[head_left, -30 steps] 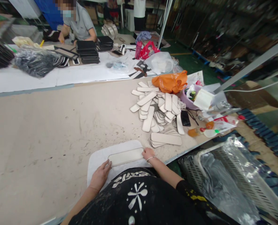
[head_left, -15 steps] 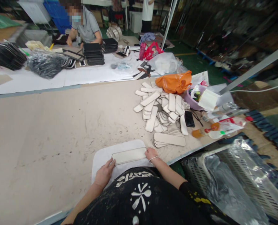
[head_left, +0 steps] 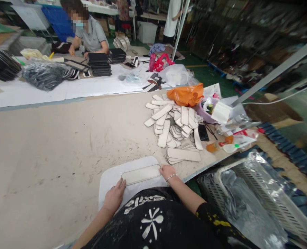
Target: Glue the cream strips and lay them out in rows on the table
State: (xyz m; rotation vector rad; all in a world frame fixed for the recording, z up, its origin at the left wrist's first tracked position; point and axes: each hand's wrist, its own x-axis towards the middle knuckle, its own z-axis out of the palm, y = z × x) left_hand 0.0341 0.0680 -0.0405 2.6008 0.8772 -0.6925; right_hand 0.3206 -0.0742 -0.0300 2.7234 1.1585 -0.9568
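Note:
A long cream oblong piece with rounded ends (head_left: pixel 141 174) lies on a white pad (head_left: pixel 109 180) at the near edge of the table. My left hand (head_left: pixel 114 197) rests on the pad, fingers curled against the piece's left end. My right hand (head_left: pixel 167 171), a thin bracelet at the wrist, presses its closed fingers on the right end. A heap of several similar cream pieces (head_left: pixel 174 122) lies further right, with a small stack (head_left: pixel 182 155) nearest my right hand.
An orange bag (head_left: pixel 186 94), a purple tub (head_left: pixel 204 113), bottles and a black phone (head_left: pixel 202 132) crowd the table's right edge. A plastic-lined crate (head_left: pixel 249 193) stands on the floor at right. A masked person (head_left: pixel 87 31) works at the far table among black stacks.
Both hands keep hold of the piece's ends. Only the camera view has shifted slightly.

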